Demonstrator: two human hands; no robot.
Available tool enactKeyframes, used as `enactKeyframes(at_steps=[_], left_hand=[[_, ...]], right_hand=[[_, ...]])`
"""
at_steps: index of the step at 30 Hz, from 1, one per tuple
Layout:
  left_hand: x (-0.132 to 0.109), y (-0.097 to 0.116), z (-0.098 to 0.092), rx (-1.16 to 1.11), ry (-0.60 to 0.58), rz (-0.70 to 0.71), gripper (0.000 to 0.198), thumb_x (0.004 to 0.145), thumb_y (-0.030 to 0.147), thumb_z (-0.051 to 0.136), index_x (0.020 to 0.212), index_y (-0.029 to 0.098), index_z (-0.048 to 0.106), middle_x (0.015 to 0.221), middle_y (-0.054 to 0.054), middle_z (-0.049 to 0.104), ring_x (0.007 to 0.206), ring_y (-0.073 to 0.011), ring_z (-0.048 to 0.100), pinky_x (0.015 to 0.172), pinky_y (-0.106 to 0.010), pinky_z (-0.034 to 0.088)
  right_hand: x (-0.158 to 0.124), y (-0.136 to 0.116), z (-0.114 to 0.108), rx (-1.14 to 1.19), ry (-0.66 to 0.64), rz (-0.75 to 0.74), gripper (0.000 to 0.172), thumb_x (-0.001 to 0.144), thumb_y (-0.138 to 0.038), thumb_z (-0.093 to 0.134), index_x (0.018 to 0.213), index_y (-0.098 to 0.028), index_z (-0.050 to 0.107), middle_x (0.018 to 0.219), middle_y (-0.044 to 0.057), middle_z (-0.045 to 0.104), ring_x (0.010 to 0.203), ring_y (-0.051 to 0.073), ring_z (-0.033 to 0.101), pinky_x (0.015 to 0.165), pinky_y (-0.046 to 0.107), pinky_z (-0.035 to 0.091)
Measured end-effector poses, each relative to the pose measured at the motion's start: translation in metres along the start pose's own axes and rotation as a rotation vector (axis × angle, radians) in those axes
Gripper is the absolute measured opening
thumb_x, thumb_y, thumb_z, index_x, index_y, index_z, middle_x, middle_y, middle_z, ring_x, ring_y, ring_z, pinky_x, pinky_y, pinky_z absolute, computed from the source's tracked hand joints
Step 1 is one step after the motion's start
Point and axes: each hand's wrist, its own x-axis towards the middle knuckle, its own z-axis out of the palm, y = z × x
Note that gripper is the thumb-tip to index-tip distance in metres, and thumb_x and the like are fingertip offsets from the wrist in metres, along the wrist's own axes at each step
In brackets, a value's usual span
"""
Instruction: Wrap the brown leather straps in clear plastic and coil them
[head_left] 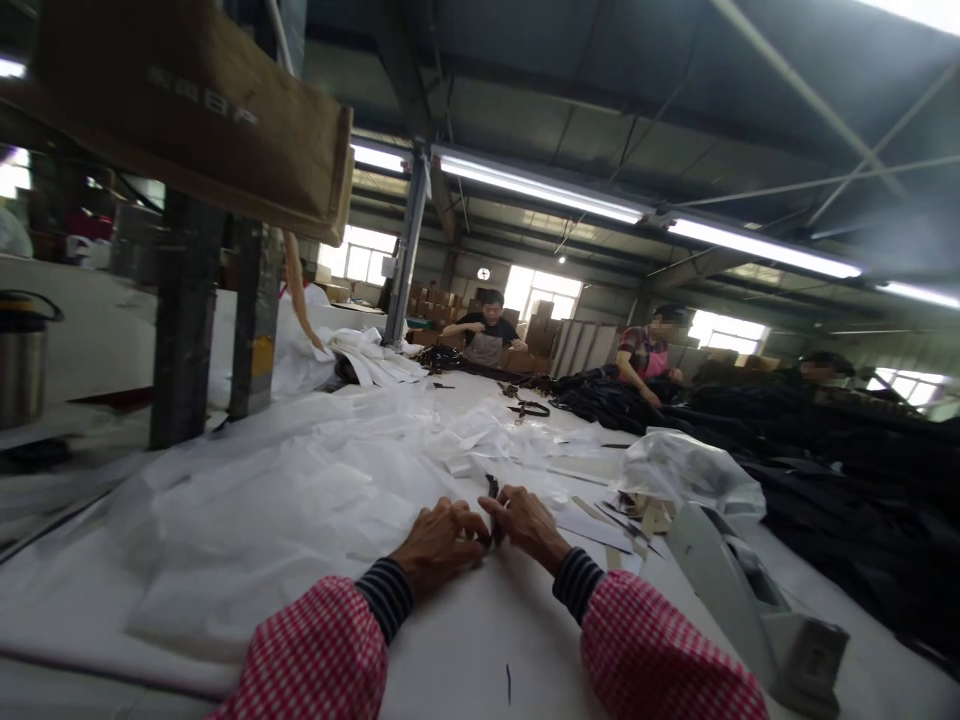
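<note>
All around, a wide shed (570, 90) with metal beams and tube lamps (540, 188). Below, a smooth white table (450, 660), with a co-worker (486, 345) beyond the far end. Across the left half, crumpled, milky, thin sheets (255, 500); along the right, a long heap of soft black cloth (847, 490). At upper left, a stiff-sided brown box (247, 130) with pale lettering. At right, a hard, angular grey device (720, 570), just beside a puffed, clear bag (686, 470). Forearms stretched forward in checked sleeves (322, 640), with striped cuffs (386, 595). Left hand (439, 540) and right hand (527, 522) close together, low over the table, palms down. Fingers of both bent and narrowed on a slim black strip (492, 487), between the fingertips; cannot tell how firmly.
</note>
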Motion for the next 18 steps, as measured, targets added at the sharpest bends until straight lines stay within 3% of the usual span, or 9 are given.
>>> enactKeyframes(at_steps=[3,5,8,11,15,18], left_hand=[[-0.001,-0.002,0.0,-0.042,-0.02,0.029,0.026,0.086,0.043,0.063,0.107,0.038,0.077,0.107,0.0,0.072,0.109,-0.0281,0.059,0.093,-0.038,0.04],[0.001,-0.006,-0.001,-0.057,-0.022,0.024,0.033,0.092,0.05,0.056,0.115,0.036,0.075,0.108,-0.001,0.073,0.108,-0.0269,0.06,0.092,-0.036,0.041],[0.005,-0.014,-0.002,-0.046,-0.006,0.003,0.042,0.101,0.049,0.039,0.112,0.026,0.073,0.111,-0.004,0.073,0.105,-0.0252,0.061,0.092,-0.035,0.043],[0.007,-0.019,0.002,-0.009,0.018,-0.009,0.035,0.099,0.041,0.043,0.109,0.022,0.07,0.113,-0.007,0.071,0.107,-0.0254,0.059,0.094,-0.035,0.042],[0.001,-0.015,0.006,0.06,0.053,0.021,0.025,0.091,0.031,0.054,0.11,0.022,0.067,0.11,-0.006,0.067,0.112,-0.0263,0.054,0.095,-0.036,0.04],[-0.003,-0.007,0.006,0.112,0.05,0.054,0.019,0.091,0.028,0.054,0.101,0.022,0.068,0.108,-0.005,0.065,0.109,-0.0265,0.054,0.092,-0.038,0.039]], right_hand=[[-0.001,0.0,0.01,0.099,-0.044,0.083,0.011,0.083,-0.024,0.063,0.09,-0.016,0.066,0.09,0.008,0.067,0.088,0.022,0.063,0.073,0.028,0.046],[-0.006,0.004,0.003,0.167,-0.088,0.122,0.021,0.08,-0.018,0.058,0.1,-0.014,0.064,0.092,0.008,0.067,0.084,0.02,0.063,0.066,0.026,0.047],[-0.027,0.025,-0.024,0.253,-0.236,0.14,0.028,0.078,-0.019,0.053,0.104,-0.013,0.063,0.076,0.002,0.063,0.062,0.016,0.06,0.051,0.023,0.044],[-0.061,0.059,-0.06,0.262,-0.339,0.137,0.029,0.07,-0.016,0.056,0.097,-0.016,0.065,0.074,0.0,0.061,0.055,0.014,0.055,0.046,0.022,0.041],[-0.088,0.101,-0.095,0.144,-0.322,0.133,0.021,0.067,-0.013,0.06,0.086,-0.018,0.067,0.071,-0.001,0.06,0.054,0.013,0.054,0.049,0.023,0.039],[-0.075,0.111,-0.101,0.04,-0.237,0.104,0.007,0.079,-0.026,0.066,0.081,-0.019,0.068,0.077,0.002,0.065,0.07,0.018,0.061,0.065,0.028,0.045]])
